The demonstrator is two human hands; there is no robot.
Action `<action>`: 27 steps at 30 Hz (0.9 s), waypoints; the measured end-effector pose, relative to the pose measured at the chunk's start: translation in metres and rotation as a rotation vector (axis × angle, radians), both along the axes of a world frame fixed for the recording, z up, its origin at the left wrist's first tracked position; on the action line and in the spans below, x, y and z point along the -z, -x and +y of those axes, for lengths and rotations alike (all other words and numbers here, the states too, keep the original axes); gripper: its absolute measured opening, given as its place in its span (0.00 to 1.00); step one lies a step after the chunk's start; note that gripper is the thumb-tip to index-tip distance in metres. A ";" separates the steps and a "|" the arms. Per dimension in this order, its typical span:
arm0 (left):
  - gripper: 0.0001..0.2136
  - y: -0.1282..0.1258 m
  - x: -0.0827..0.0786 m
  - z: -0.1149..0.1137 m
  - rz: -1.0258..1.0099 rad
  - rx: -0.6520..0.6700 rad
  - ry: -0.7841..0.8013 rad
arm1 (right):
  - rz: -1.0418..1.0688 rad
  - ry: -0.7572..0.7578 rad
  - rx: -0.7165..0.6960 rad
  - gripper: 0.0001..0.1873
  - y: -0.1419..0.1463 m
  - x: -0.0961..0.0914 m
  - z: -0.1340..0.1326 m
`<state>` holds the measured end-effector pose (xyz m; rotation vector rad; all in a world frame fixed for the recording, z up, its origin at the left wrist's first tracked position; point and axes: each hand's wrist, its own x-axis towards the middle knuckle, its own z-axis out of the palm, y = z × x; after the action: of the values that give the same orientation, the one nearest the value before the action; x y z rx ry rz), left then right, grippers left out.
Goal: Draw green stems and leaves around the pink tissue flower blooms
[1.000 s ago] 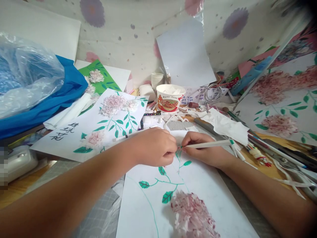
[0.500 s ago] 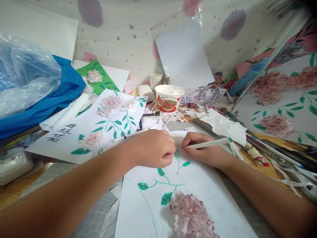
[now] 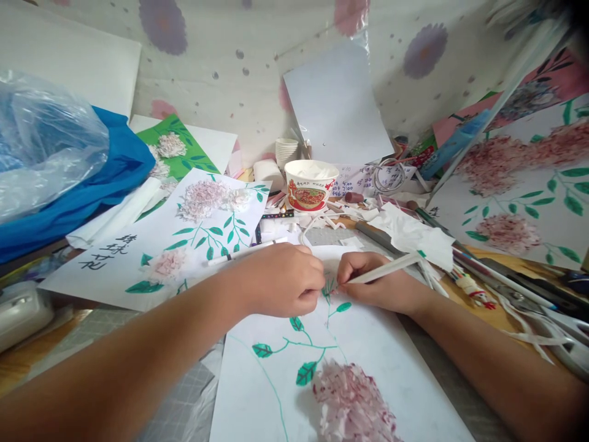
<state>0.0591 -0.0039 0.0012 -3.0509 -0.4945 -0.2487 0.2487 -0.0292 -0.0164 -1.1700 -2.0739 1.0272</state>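
Note:
My right hand [image 3: 391, 288] grips a slim white marker pen [image 3: 384, 269] with a green end. Its tip is low over the upper part of a white sheet [image 3: 391, 368], close to some thin green strokes [image 3: 328, 287]. My left hand [image 3: 288, 279] rests closed at the sheet's upper left; whatever its curled fingers may hold is hidden. Green stems and leaves [image 3: 306, 372] are drawn on the paper below both hands. A raised pink-and-white crumpled-paper flower [image 3: 354, 402] is fixed at the bottom of the sheet.
Another flower picture [image 3: 110, 279] lies at left, beside a blue bag [image 3: 124, 147]. Behind stand a paper noodle bowl [image 3: 310, 187] and stacked cups [image 3: 286, 150]. Crumpled tissue [image 3: 409, 227], pens and scissors [image 3: 559, 331] clutter the right side. A cutting mat [image 3: 170, 399] lies underneath.
The view has shifted slightly. The pen has tilted a little in my right hand, its rear end now higher. My left hand stays closed at the sheet's upper left.

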 end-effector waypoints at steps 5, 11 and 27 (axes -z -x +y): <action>0.08 0.001 0.001 -0.001 0.005 -0.003 0.003 | -0.015 -0.100 0.026 0.02 0.001 0.000 -0.001; 0.08 0.001 0.001 -0.002 -0.004 -0.011 0.006 | -0.033 -0.095 0.011 0.03 0.001 0.000 -0.001; 0.07 0.000 0.002 -0.001 -0.005 -0.006 -0.008 | -0.021 -0.044 0.032 0.03 0.002 -0.002 0.000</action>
<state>0.0590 -0.0046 -0.0003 -3.0410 -0.5011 -0.2581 0.2472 -0.0296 -0.0145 -1.1926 -2.0763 0.9537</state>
